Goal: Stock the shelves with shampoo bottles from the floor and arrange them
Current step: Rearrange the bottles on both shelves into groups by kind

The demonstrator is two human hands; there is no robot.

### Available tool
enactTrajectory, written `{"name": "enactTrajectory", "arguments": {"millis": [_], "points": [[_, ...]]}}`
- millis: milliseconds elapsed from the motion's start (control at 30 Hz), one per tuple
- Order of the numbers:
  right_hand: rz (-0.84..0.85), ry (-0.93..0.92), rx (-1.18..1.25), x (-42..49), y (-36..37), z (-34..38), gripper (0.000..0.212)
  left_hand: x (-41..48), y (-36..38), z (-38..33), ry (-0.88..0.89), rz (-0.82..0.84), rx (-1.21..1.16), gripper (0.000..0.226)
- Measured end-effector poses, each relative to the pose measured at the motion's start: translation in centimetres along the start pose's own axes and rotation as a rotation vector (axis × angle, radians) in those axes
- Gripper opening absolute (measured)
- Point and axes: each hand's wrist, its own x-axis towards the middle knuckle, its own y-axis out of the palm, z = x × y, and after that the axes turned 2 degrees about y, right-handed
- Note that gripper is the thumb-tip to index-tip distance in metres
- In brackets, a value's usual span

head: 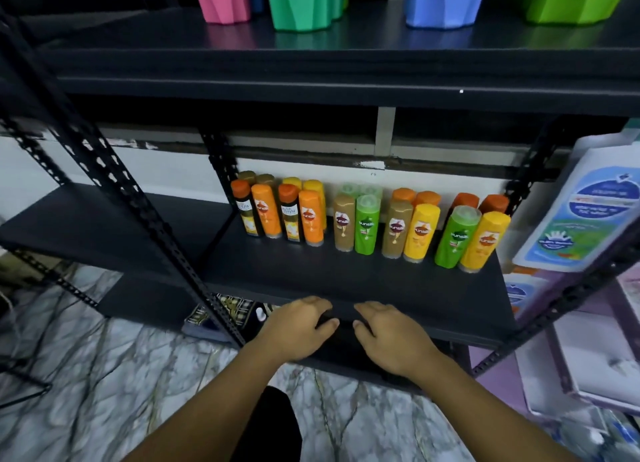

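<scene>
1. Black metal shelf, head view: the shampoo bottles stand upright along its back edge in close pairs, two rows deep, coloured orange, brown, green and yellow.
2. Left hand: palm down over the front edge of the shelf, fingers close together and lightly bent, holding nothing. Whether it touches the shelf cannot be told.
3. Right hand: just beside the left, same pose, fingers together, holding nothing.
4. Upper shelf: pink, green, blue and lime bins stand on it.
5. White jugs with blue labels sit at the right; a marbled floor lies below.
</scene>
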Motion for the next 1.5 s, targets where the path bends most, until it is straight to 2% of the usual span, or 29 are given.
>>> {"name": "enactTrajectory", "arguments": {"millis": [267, 700, 900, 1100, 1333, 1500], "points": [[0.052, 0.055, -0.064, 4.8, -0.6, 3.7, 0.052, 2.9, -2.7, 5.4, 0.053, -0.005, 0.006, 0.054], [-0.03, 0.155, -0.08, 1.4, -16.6, 16.1, 0.052, -1.5, -22.3, 4.5, 0.206, 0.018, 0.006, 0.052], [-0.153, 0.081, -0.08, -0.4, -22.6, 18.9, 0.052, -3.3, -28.2, 2.5, 0.238, -0.094, 0.005, 0.053], [-0.245, -0.031, -0.083, -0.5, -27.6, 20.9, 0.047, -3.9, -33.7, 0.9, 0.222, -0.244, 0.021, 0.041], [-0.348, -0.135, -0.073, 3.4, -32.3, 24.2, 0.044, -3.5, -39.8, 1.5, 0.142, -0.409, 0.033, 0.046], [-0.376, -0.216, -0.097, 7.6, -34.1, 26.8, 0.044, -2.0, -43.0, 3.5, 0.105, -0.481, 0.012, 0.04]]}}
